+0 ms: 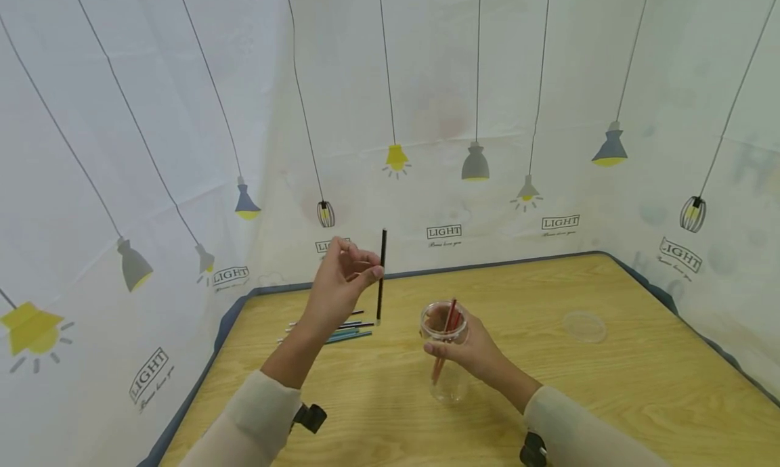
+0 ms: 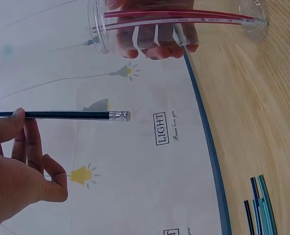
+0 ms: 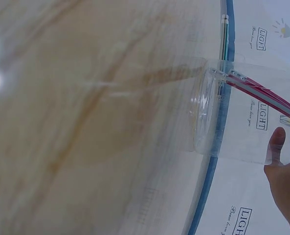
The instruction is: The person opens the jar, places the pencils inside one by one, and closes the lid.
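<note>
My left hand (image 1: 341,277) pinches a dark pencil (image 1: 381,284) between thumb and fingertips and holds it nearly upright above the table. Its silver-banded eraser end (image 2: 119,116) points downward, as the left wrist view shows. To the right, my right hand (image 1: 483,350) grips a clear plastic jar (image 1: 449,391) around its upper part, fingers wrapped behind it. The jar has no lid on and stands upright. Red pencils (image 2: 179,17) lean inside it, eraser ends at the bottom. The dark pencil is apart from the jar, to the left of its mouth.
Several blue, teal and dark pencils (image 1: 350,335) lie in a loose group on the wooden table (image 1: 609,399), behind my left wrist. A clear round lid (image 1: 583,326) lies flat at the right. Walls printed with hanging lamps (image 1: 475,162) enclose the table's back and sides.
</note>
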`<state>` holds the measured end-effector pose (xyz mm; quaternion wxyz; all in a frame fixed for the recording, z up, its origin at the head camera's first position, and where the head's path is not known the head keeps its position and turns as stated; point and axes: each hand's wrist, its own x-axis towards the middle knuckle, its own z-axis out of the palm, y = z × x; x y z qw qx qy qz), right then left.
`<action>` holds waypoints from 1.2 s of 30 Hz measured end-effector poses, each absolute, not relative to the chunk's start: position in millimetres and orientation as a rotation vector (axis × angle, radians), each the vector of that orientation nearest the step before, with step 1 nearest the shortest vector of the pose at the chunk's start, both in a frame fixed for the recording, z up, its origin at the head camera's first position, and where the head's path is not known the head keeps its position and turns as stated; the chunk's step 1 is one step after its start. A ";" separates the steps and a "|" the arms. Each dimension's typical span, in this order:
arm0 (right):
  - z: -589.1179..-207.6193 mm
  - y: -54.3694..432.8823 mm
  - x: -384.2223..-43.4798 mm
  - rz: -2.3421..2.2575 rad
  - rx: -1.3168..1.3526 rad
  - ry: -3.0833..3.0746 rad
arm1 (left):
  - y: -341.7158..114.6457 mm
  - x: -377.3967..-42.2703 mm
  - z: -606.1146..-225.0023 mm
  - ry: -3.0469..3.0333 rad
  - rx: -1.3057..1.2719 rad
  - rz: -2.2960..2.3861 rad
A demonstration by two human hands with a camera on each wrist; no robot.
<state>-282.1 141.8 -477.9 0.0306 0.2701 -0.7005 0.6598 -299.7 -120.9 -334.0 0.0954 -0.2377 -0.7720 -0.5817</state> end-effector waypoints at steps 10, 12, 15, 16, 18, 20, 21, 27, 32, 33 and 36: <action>-478.5 141.9 -283.5 2.023 0.824 -2.170 | -112.3 -292.5 -319.2 -2.022 -0.586 -2.160; -478.3 142.2 -283.7 2.013 0.817 -2.176 | -109.7 -290.7 -316.3 -1.974 -0.575 -2.212; -477.7 142.6 -283.5 2.002 0.806 -2.188 | -105.5 -288.7 -313.2 -1.938 -0.586 -2.234; -477.6 142.8 -283.3 2.000 0.804 -2.191 | -104.1 -287.7 -312.1 -1.928 -0.592 -2.238; -477.4 142.9 -283.1 2.002 0.801 -2.191 | -101.3 -286.7 -310.7 -1.915 -0.601 -2.243; -477.5 142.8 -282.9 2.011 0.802 -2.186 | -98.8 -286.4 -309.7 -1.898 -0.605 -2.252; -477.6 142.8 -282.9 2.015 0.804 -2.183 | -97.5 -286.0 -309.1 -1.886 -0.607 -2.261; -477.9 142.2 -283.1 2.032 0.822 -2.169 | -90.6 -285.9 -307.0 -1.836 -0.640 -2.293; -477.8 142.0 -283.5 2.039 0.831 -2.154 | -85.5 -284.8 -305.7 -1.831 -0.710 -2.258; -477.9 141.9 -283.5 2.041 0.832 -2.152 | -84.6 -284.7 -305.9 -1.827 -0.724 -2.258; -478.7 141.5 -283.3 2.043 0.828 -2.157 | -81.7 -284.6 -307.8 -1.818 -0.749 -2.267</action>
